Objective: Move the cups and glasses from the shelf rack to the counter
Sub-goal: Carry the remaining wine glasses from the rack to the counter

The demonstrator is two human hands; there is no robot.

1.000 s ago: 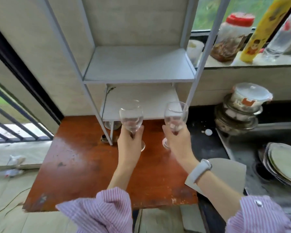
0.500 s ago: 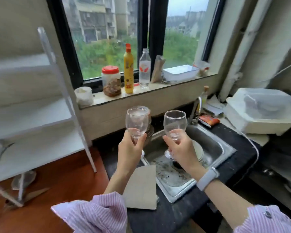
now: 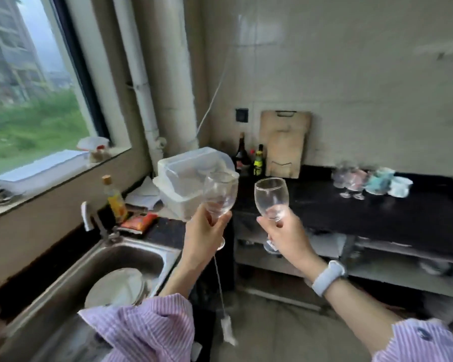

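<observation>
My left hand point(image 3: 204, 235) grips a clear wine glass point(image 3: 221, 192) by the lower bowl, held upright in the air over the corner by the sink. My right hand point(image 3: 285, 235) holds a second clear wine glass point(image 3: 271, 195) the same way, just right of the first. Beyond them lies the black counter point(image 3: 351, 212). At its back right stands a blurred cluster of glasses and pale cups point(image 3: 372, 182). The shelf rack is out of view.
A steel sink point(image 3: 131, 257) with plates in it and a tap point(image 3: 89, 218) sits at lower left. A clear plastic dish box point(image 3: 191, 168), bottles point(image 3: 258, 160) and leaning cutting boards point(image 3: 285, 142) line the counter's back. Open shelves run below the counter.
The view has swung right from the shelf rack, past the sink, to the black counter. Both hands keep the wine glasses raised the whole way.
</observation>
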